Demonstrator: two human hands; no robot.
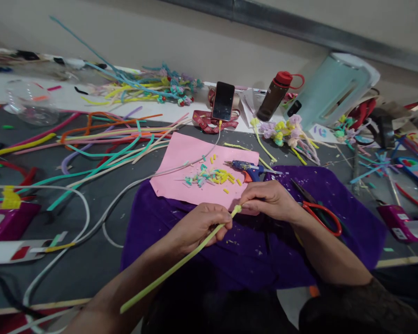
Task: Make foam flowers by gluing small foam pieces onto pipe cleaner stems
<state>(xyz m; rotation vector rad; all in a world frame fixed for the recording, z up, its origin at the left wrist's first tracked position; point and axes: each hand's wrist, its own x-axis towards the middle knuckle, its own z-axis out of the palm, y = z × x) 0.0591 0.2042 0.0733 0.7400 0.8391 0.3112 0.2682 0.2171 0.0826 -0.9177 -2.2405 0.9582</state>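
A pale yellow-green pipe cleaner (174, 269) slants from the lower left up to a small knotted or coiled end between my hands. My left hand (207, 225) is closed around it just below that end. At the tip, my right hand (264, 199) pinches with thumb and forefinger. Beneath and beyond lies a pink sheet (174, 162) with small cut pieces in yellow, teal and white (212, 177). A blue and orange glue gun (247, 169) rests at the sheet's right edge. Orange-handled scissors (322, 218) lie right of my right wrist, on a purple cloth (149, 236).
Loose coloured pipe cleaners (104, 144) spread over the left of the dark table. At the back stand a phone (223, 101), a red-capped bottle (274, 95) and a pale blue jug-like container (337, 90). A white cable (125, 188) crosses to the phone. Pipe-cleaner flowers (285, 132) lie near the bottle.
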